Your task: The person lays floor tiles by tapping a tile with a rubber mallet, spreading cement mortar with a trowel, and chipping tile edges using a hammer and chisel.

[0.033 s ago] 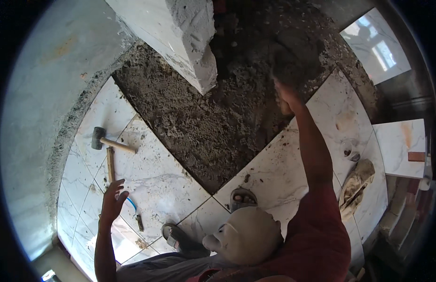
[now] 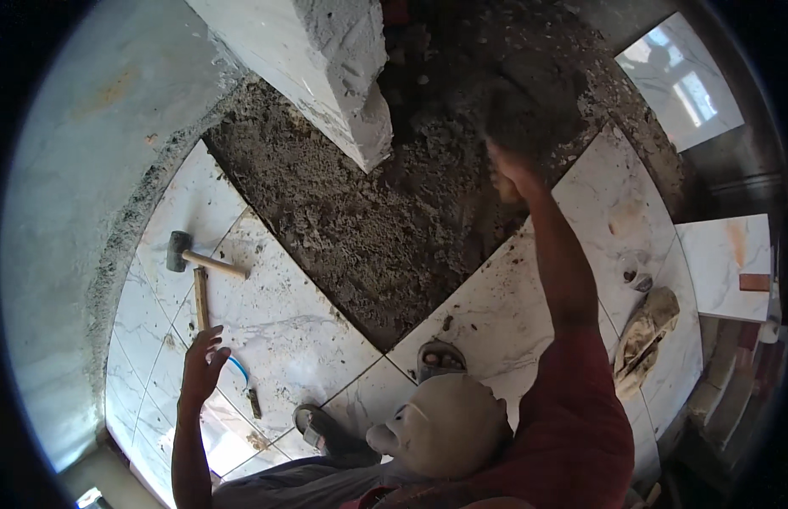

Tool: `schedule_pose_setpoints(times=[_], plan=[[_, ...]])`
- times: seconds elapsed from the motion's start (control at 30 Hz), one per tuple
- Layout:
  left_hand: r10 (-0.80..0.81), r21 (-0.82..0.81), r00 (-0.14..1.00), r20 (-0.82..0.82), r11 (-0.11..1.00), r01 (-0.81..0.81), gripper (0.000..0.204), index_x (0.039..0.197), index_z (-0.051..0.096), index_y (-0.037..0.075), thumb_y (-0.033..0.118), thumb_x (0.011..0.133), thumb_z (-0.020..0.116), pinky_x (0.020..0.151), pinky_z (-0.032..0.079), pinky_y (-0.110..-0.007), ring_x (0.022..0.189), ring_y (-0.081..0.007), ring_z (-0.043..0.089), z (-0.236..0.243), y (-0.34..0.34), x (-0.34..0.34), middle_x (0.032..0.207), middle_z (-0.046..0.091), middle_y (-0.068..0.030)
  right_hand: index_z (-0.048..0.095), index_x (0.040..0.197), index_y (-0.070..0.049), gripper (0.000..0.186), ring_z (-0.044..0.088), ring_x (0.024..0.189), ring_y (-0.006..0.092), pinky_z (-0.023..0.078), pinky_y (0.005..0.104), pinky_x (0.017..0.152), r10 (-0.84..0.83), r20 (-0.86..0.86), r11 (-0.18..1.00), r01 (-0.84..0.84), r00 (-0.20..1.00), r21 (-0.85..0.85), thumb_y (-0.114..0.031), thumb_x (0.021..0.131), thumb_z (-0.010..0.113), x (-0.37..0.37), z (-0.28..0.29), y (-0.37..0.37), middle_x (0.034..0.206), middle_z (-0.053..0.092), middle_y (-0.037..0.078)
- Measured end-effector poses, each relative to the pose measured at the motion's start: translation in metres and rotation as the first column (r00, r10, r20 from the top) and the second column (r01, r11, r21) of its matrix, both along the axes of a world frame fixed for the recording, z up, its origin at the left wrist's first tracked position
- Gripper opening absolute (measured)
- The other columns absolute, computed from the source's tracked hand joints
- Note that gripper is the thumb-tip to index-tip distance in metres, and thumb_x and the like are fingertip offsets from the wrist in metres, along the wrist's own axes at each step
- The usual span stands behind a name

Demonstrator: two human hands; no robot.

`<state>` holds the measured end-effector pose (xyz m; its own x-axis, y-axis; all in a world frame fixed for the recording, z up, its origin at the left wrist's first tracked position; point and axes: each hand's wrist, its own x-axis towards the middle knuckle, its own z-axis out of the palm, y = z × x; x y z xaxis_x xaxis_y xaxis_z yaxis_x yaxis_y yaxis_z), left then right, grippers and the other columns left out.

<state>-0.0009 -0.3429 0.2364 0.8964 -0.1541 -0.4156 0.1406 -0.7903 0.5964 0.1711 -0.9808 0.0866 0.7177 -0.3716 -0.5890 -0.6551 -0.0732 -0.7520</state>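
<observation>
The right hand (image 2: 510,172) has shifted slightly to the left over the dark mortar bed (image 2: 351,246); the left hand (image 2: 204,363) stays about where it was. The right hand's fingers are curled; the spot is dark and blurred, so I cannot tell whether they grip a tool or press the mortar itself. The left hand is empty as far as it shows, loosely spread above the marbled floor tiles (image 2: 283,310), just beside the end of a wooden strip (image 2: 201,297); contact between them cannot be made out.

Near the far end of that strip lies a mallet (image 2: 214,263), dark-headed with a pale handle. A blue curved strip (image 2: 238,369) lies to the right of the left hand. A thick white block (image 2: 326,81) juts in from the top, its broken corner hiding part of the mortar. The grey wall (image 2: 97,170) closes off the left side. Two sandalled feet (image 2: 440,360) rest on the tiles, and a crumpled beige cloth (image 2: 644,339) lies at the right, with a glossy loose tile (image 2: 682,85) farther up.

The mortar bed fills the gap between the tile edges, around the block: coarse, crumbly and grey-brown toward the left, darker and apparently smoother beyond the right hand.
</observation>
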Motion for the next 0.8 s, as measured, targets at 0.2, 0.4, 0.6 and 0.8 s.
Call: schedule_pose_setpoints(times=[0.2, 0.4, 0.6, 0.8], plan=[[0.013, -0.014, 0.998, 0.063, 1.000, -0.012, 0.035, 0.121, 0.052, 0.001, 0.009, 0.088, 0.056, 0.092, 0.045, -0.036, 0.105, -0.0236, 0.059, 0.047, -0.042, 0.044, 0.112, 0.060, -0.0136, 0.060, 0.093, 0.000, 0.048, 0.058, 0.067, 0.0202, 0.048, 0.0384, 0.057, 0.539, -0.067, 0.831, -0.543, 0.839, -0.123, -0.048, 0.089, 0.057, 0.081, -0.032, 0.059, 0.077, 0.058, 0.008], [0.019, -0.331, 0.847, 0.531, 0.925, 0.187, 0.052, 0.134, 0.040, -0.001, 0.025, 0.093, 0.056, 0.105, 0.033, -0.042, 0.126, -0.0302, 0.043, 0.079, -0.156, 0.132, 0.134, 0.045, -0.0204, 0.060, 0.092, 0.000, 0.040, 0.057, 0.065, 0.0222, 0.046, 0.0428, 0.057, 0.723, 0.017, 0.666, -0.690, 0.690, -0.284, -0.039, 0.091, 0.053, 0.102, -0.035, 0.082, 0.074, 0.058, 0.011], [0.204, -0.335, 0.372, 0.906, 0.882, 0.331, 0.092, 0.145, 0.011, 0.001, 0.039, 0.083, 0.068, 0.110, 0.022, -0.054, 0.138, -0.0369, 0.021, 0.122, -0.292, 0.222, 0.147, 0.018, -0.0273, 0.061, 0.092, -0.001, 0.037, 0.055, 0.057, 0.0212, 0.046, 0.0357, 0.052, 0.586, 0.203, 0.762, -0.449, 0.785, -0.466, -0.037, 0.094, 0.049, 0.036, -0.027, -0.024, 0.069, 0.057, 0.008], [0.015, -0.021, 0.064, 0.998, 0.996, 0.091, 0.090, 0.142, 0.005, 0.001, 0.033, 0.086, 0.068, 0.109, 0.024, -0.047, 0.129, -0.0298, 0.029, 0.109, -0.329, 0.253, 0.137, 0.027, -0.0239, 0.061, 0.093, -0.003, 0.034, 0.057, 0.060, 0.0200, 0.051, 0.0395, 0.059, 0.134, 0.064, 0.916, -0.099, 0.989, -0.389, -0.036, 0.093, 0.054, 0.074, -0.065, -0.070, 0.071, 0.058, 0.006]])
